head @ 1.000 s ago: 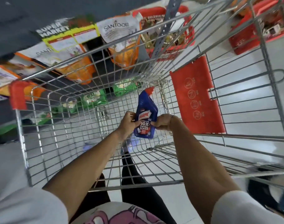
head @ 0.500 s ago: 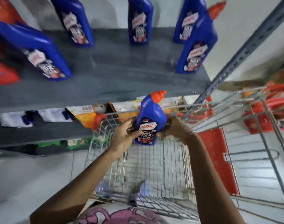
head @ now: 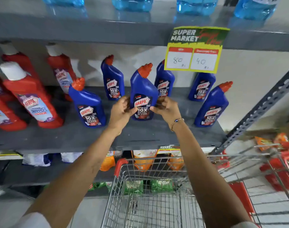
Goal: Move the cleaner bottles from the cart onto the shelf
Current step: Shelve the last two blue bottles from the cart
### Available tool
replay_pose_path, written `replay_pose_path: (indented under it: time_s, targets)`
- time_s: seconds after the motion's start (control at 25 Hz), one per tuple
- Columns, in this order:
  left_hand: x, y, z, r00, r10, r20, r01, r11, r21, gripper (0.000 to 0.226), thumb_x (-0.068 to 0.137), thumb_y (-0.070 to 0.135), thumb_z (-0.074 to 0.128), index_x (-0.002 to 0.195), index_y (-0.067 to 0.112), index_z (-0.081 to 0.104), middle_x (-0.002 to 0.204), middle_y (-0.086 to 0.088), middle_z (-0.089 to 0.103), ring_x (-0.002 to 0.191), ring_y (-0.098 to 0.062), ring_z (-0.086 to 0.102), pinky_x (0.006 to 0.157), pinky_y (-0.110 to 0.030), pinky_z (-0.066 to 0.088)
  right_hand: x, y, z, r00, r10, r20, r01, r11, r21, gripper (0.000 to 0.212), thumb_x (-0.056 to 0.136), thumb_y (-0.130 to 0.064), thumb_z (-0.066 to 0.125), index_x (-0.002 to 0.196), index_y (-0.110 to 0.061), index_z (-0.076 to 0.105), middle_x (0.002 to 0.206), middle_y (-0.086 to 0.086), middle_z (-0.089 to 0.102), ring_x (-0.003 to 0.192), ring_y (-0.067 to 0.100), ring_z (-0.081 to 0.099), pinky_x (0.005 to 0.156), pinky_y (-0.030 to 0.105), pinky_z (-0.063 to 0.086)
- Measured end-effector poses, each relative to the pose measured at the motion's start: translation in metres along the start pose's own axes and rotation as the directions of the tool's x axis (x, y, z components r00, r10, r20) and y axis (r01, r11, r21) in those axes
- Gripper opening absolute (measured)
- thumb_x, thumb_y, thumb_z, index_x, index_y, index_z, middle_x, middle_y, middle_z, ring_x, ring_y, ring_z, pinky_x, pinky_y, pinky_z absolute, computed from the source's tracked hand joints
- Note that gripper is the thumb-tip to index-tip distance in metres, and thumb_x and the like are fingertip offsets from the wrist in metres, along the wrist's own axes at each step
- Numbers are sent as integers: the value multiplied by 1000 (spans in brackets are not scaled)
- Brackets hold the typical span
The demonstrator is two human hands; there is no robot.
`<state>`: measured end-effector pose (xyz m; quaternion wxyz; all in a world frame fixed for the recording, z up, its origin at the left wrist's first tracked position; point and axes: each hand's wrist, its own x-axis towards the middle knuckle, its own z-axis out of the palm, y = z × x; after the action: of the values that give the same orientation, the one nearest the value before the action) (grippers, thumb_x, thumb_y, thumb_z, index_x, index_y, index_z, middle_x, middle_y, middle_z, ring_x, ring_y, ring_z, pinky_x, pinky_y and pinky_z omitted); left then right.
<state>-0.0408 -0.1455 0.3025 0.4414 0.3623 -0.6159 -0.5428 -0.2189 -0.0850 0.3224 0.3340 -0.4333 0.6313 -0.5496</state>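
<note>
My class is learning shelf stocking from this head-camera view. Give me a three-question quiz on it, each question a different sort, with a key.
1. True or false: both hands grip the held bottle by its lower half.
2. Multiple choice: the price sign shows A) 80 and 40, B) 60 and 30, C) 100 and 50.
3. Fill in: the bottles with white caps, such as the red bottle, stand to the ____ of the blue ones.

Key:
1. True: the left hand and right hand clasp its label area from either side.
2. A.
3. Left.
</note>
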Motion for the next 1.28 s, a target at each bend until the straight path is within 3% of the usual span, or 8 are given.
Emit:
replay_pose_path:
  time_s: [0.2,0.36,0.6,0.76,0.84,0.92,1.08,1.28]
  targets:
    - [13,-27,1,999,-43,-24,43,999,8,49,77,-9,64,120,8,52,115,-4,63,92,3,63,79,-14,54,16,23,16,999,40,-27,-41,999,-19,41,70,5,75,107,2,58,105,17,68,86,18,64,67,12,55]
    - [15,-47,4,994,-103,-24,104,994,44,47,78,-8,64,121,6,50,118,-5,63,96,-4,61,94,-29,53,14,43,17,997,62,-41,-63,998,-16,42,69,7,75,107,-3,59,109,21,68,90,19,64,82,29,56]
    - [-8,-34,9,998,-66,-21,69,981,180,55,84,4,63,134,6,40,131,-7,56,119,-15,55,102,-27,44,10,51,16,998,64,17,-63,998,-29,45,72,2,74,109,-9,53,106,7,65,90,13,65,86,30,57]
    - [-64,-34,-28,964,135,-230,-73,963,258,35,80,31,69,113,26,58,97,22,68,89,7,64,80,-4,46,0,62,1,991,117,-69,-120,991,-50,61,74,0,73,127,-5,42,117,16,63,103,23,61,83,26,54]
    - [-87,-40,-58,865,153,-478,-63,978,199,25,75,43,70,96,35,58,81,22,67,76,7,63,71,-9,46,-3,66,-2,988,134,-78,-140,987,-76,61,75,-2,73,128,-7,43,123,17,60,109,24,59,69,11,52]
    - [-87,-47,-84,764,126,-633,-39,988,149,45,73,37,74,107,21,50,97,4,57,86,-8,56,78,-26,47,-2,61,5,986,166,0,-166,986,-34,73,73,-1,75,134,-7,36,136,15,48,120,22,50,77,12,54]
    - [-44,-54,-117,921,8,-389,86,971,222,86,67,1,79,134,-2,25,126,-10,44,112,-11,49,93,-13,44,9,51,25,979,154,132,-148,988,-48,87,66,4,79,137,-6,30,143,12,43,132,26,44,105,46,44]
    - [-12,-66,-161,955,-195,-222,268,889,370,56,62,10,84,110,14,55,112,-9,68,107,-30,64,97,-43,49,22,57,31,975,189,119,-161,964,-213,64,58,-5,86,112,-12,53,111,4,65,102,21,62,97,44,51]
